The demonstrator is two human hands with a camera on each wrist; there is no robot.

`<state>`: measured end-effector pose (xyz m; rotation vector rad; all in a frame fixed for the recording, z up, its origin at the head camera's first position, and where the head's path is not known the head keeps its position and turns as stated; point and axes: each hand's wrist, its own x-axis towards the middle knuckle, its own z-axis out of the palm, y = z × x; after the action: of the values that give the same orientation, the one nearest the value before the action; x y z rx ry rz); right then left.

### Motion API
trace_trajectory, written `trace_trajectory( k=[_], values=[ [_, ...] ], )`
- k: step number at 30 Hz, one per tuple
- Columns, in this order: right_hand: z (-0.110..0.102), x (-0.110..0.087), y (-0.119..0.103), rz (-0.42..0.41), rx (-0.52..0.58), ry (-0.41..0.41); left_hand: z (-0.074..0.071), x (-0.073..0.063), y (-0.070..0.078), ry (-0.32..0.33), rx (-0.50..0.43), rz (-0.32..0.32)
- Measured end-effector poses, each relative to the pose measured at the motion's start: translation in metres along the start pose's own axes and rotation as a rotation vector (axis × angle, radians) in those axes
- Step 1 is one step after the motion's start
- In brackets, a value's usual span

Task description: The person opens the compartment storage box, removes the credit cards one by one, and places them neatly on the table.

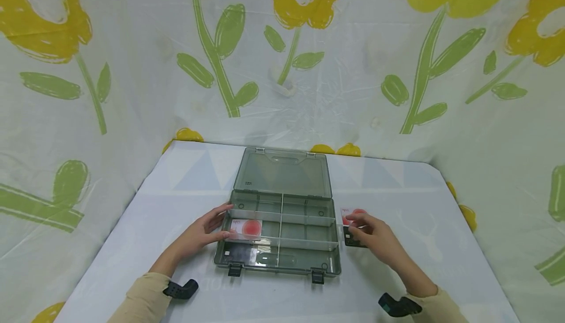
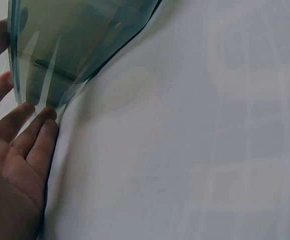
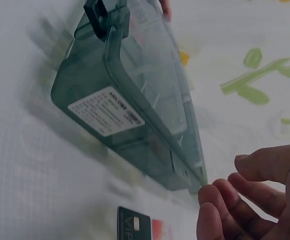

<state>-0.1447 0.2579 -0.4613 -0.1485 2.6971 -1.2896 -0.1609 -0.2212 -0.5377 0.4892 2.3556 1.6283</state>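
A green see-through divided box (image 1: 307, 230) lies on the table with its hinged lid (image 1: 282, 173) folded back. My left hand (image 1: 206, 228) touches the box's left wall, fingers extended along it; the left wrist view shows the fingertips (image 2: 49, 113) right at the plastic. Inside, a white card with a red circle (image 1: 240, 228) occupies the left middle compartment, and a black card (image 1: 239, 254) the front left one. Right of the box, my right hand (image 1: 372, 233), loosely bent and holding nothing, is over another red-and-white card (image 1: 346, 212) and a black VIP card (image 3: 127, 225), partly covering both.
Two black latches, the left (image 1: 235, 270) and the right (image 1: 318, 277), hang from the box's front edge. A white label (image 3: 106, 111) is stuck to its right side. Behind the white table (image 1: 397, 190) stands a flower-printed curtain (image 1: 344, 82).
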Motion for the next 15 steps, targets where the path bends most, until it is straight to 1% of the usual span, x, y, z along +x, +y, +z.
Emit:
trace_trajectory(
  k=[7, 15],
  values=[
    [0.01, 0.003, -0.008, -0.082, 0.013, -0.022, 0.0, 0.0, 0.0, 0.0, 0.003, 0.007],
    [0.024, 0.009, -0.021, -0.147, 0.04, -0.098, -0.001, 0.0, -0.002, -0.01, -0.01, 0.013]
  ],
)
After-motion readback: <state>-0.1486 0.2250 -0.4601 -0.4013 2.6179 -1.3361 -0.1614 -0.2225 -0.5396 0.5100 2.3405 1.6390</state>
